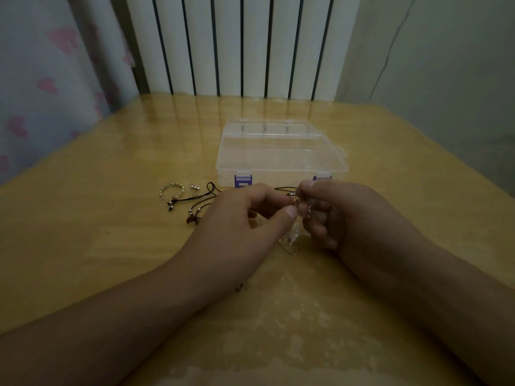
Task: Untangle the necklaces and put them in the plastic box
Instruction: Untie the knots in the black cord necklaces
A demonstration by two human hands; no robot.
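Observation:
A clear plastic box [281,151] with purple latches stands closed at the middle of the wooden table [111,240]. Just in front of it, my left hand [245,218] and my right hand [340,215] meet, each pinching part of a black cord necklace [284,188] with a small silver charm between the fingertips. A small clear plastic bag [289,240] hangs below the fingers. More black cord with dark pendants and silver beads [195,207] trails on the table to the left of my left hand.
A silver bracelet [172,190] and a small silver ring [194,187] lie left of the box. A white radiator [239,45] stands behind the table, with a curtain with pink hearts [41,79] at the left. A tiny metal piece [240,288] lies under my left wrist.

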